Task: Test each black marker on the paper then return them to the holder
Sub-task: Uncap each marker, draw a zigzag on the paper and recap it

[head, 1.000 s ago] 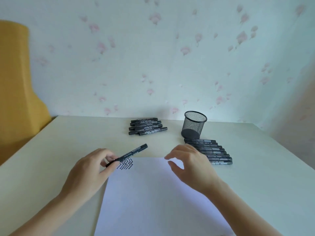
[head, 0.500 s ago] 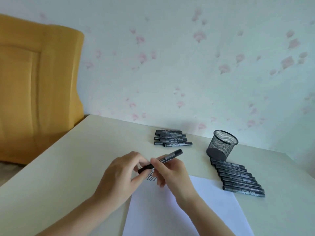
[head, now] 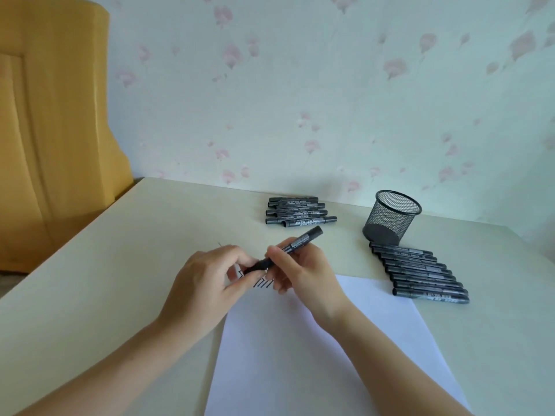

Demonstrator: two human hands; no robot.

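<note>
A black marker (head: 288, 247) is held between both hands above the far left corner of a white sheet of paper (head: 315, 349), its far end tilted up and pointing toward the right back of the table (head: 120, 265). The near end of the marker is pinched by the curled fingers and thumb of the left hand (head: 204, 283), while the middle of the barrel is gripped by the curled fingers of the right hand (head: 303, 271). Whether the cap is on cannot be told, since the near end is hidden by the left fingers. Black test strokes (head: 264, 283) are seen on the paper just under the two hands, partly covered by them. A black mesh holder (head: 390, 217) is stood upright near the wall at the right back of the table; through the mesh no marker is seen inside, and only its dark bottom is made out. A row of black markers (head: 420, 271) is laid side by side just in front of the holder, the nearest ones beside the right edge of the paper. A second, smaller group of markers (head: 297, 211) is laid flat near the wall, to the left of the holder and well apart from it. A yellow chair back (head: 51, 130) is seen beyond the left end of the table, against floral wallpaper (head: 300, 85).
</note>
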